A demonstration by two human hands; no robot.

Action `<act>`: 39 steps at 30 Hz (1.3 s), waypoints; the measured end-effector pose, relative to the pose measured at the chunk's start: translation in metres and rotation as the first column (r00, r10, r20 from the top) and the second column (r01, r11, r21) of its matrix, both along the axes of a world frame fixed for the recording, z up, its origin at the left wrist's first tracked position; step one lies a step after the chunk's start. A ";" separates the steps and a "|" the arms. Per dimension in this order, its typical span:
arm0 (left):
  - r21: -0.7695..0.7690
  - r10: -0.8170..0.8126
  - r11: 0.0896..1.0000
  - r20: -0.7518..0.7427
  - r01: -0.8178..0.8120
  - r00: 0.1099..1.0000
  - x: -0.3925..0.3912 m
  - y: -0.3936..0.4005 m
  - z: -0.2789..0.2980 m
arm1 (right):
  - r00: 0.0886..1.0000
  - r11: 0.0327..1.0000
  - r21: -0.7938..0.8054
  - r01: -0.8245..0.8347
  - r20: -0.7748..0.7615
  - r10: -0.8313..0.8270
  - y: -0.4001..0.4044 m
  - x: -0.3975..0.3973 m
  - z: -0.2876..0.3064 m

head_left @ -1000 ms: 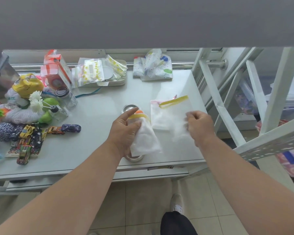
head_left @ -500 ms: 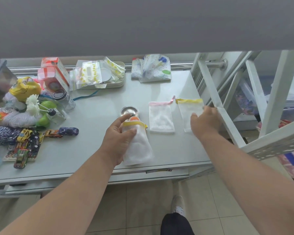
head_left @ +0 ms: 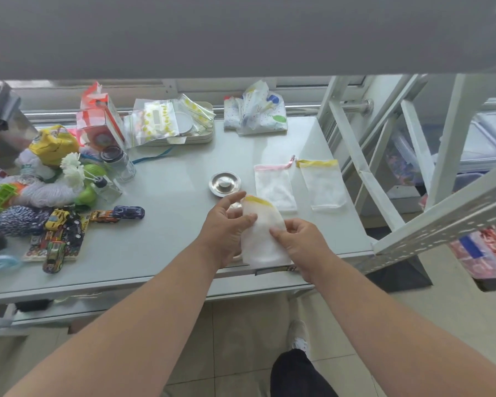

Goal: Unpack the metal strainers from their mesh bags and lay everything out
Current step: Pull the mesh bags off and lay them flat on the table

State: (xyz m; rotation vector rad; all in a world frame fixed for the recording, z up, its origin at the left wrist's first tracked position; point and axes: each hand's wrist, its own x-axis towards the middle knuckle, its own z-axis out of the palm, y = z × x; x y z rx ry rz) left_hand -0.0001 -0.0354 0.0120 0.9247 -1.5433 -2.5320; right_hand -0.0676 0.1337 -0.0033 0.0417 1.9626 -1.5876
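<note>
Two hands meet low in the centre of the frame on one white mesh bag [head_left: 262, 233] with a yellow-trimmed mouth: my left hand [head_left: 226, 227] cups its left side, my right hand [head_left: 297, 242] pinches its right edge. I judge the mesh limp and light, the strainer inside stiff, heavier and likely slick, so I would hold the bag by its bottom and draw from the mouth. Further up, a round shiny metal strainer [head_left: 224, 184] sits bare on the table [head_left: 166, 242]. To the right lie two flat bags, pink-trimmed [head_left: 275, 188] and yellow-trimmed [head_left: 324, 184], both apparently empty.
</note>
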 end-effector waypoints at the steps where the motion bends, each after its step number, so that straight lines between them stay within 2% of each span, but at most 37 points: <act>1: 0.007 -0.009 1.000 0.006 0.009 1.000 0.001 0.000 0.000 | 1.000 0.999 0.029 0.016 -0.015 -0.015 0.002 -0.001 -0.001; 5: -0.044 -0.027 0.999 0.048 0.029 0.999 0.006 -0.002 -0.002 | 0.998 0.994 0.108 0.037 -0.054 -0.031 0.011 -0.003 -0.005; 7: -0.097 -0.023 0.995 0.076 0.030 0.997 0.008 -0.004 -0.003 | 0.986 0.974 0.228 0.013 -0.167 0.026 0.014 -0.007 -0.007; 8: -0.121 -0.021 0.992 0.084 0.031 0.996 0.009 -0.005 -0.003 | 0.956 0.932 0.363 -0.011 -0.271 0.117 0.016 -0.011 -0.010; 9: -0.138 -0.020 0.990 0.087 0.032 0.996 0.010 -0.006 -0.003 | 0.894 0.846 0.533 -0.024 -0.368 0.257 0.018 -0.017 -0.015; 11: -0.163 -0.016 0.986 0.093 0.031 0.996 0.011 -0.009 -0.004 | 0.744 0.641 0.767 0.000 -0.428 0.512 0.020 -0.031 -0.021; 13: -0.181 0.000 0.983 0.100 0.019 0.995 0.010 -0.011 -0.006 | 0.663 0.508 0.860 -0.037 -0.360 0.656 0.015 -0.048 -0.030; 16: -0.203 0.034 0.979 0.104 -0.013 0.994 0.007 -0.014 -0.010 | 0.627 0.416 0.894 -0.163 -0.232 0.743 0.003 -0.072 -0.041; 24: -0.181 0.127 0.977 0.061 -0.114 0.990 -0.005 -0.027 -0.016 | 0.563 0.378 0.908 -0.178 -0.221 0.796 -0.026 -0.124 -0.048; 30: -0.178 0.128 0.977 0.065 -0.115 0.990 -0.007 -0.027 -0.016 | 0.565 0.408 0.894 -0.187 -0.243 0.789 -0.023 -0.126 -0.043; 32: -0.174 0.124 0.978 0.064 -0.111 0.990 -0.008 -0.026 -0.015 | 0.548 0.452 0.874 -0.179 -0.293 0.783 -0.017 -0.120 -0.042; 36: -0.162 0.127 0.980 0.073 -0.114 0.989 -0.006 -0.025 -0.015 | 0.490 0.626 0.776 -0.078 -0.517 0.702 -0.016 -0.116 -0.040; 37: -0.157 0.131 0.981 0.073 -0.118 0.989 -0.005 -0.026 -0.016 | 0.490 0.621 0.780 -0.071 -0.515 0.703 -0.021 -0.121 -0.039; 39: -0.148 0.145 0.980 0.074 -0.133 0.987 -0.003 -0.026 -0.016 | 0.472 0.524 0.843 -0.117 -0.417 0.777 -0.032 -0.133 -0.039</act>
